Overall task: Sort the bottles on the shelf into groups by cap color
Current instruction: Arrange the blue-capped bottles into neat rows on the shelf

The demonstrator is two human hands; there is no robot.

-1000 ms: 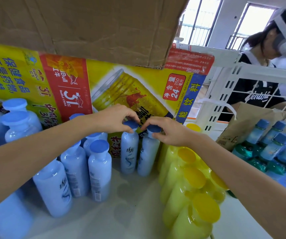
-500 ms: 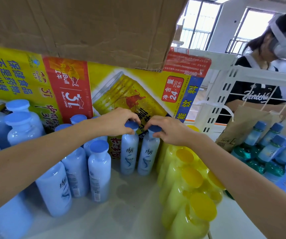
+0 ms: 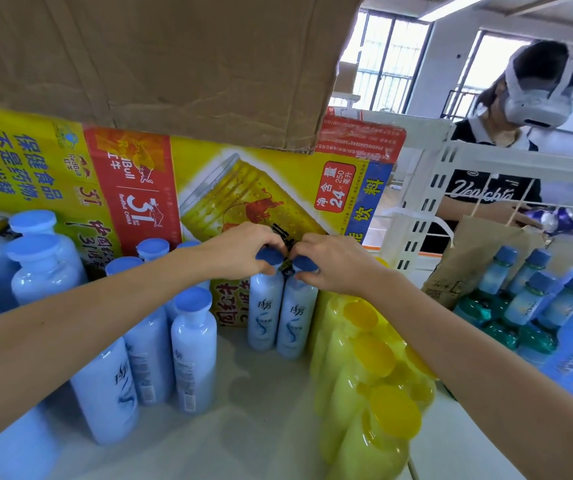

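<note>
Two pale blue bottles with blue caps stand side by side at the back of the white shelf (image 3: 243,427). My left hand (image 3: 240,249) grips the cap of the left bottle (image 3: 264,313). My right hand (image 3: 333,263) grips the cap of the right bottle (image 3: 295,320). To the left stands a group of several more blue-capped bottles (image 3: 193,348). To the right, touching the right bottle, several yellow bottles with yellow caps (image 3: 371,375) stand in a row toward me.
A yellow and red drink carton (image 3: 132,181) forms the back wall, with a brown cardboard box (image 3: 160,57) overhanging it. Beyond the white shelf divider (image 3: 427,202), green bottles with blue caps (image 3: 520,292) and a paper bag (image 3: 479,258). A person in a headset (image 3: 499,174) stands behind.
The two held bottles have come closer together and now stand touching. Both hands stay on the caps.
</note>
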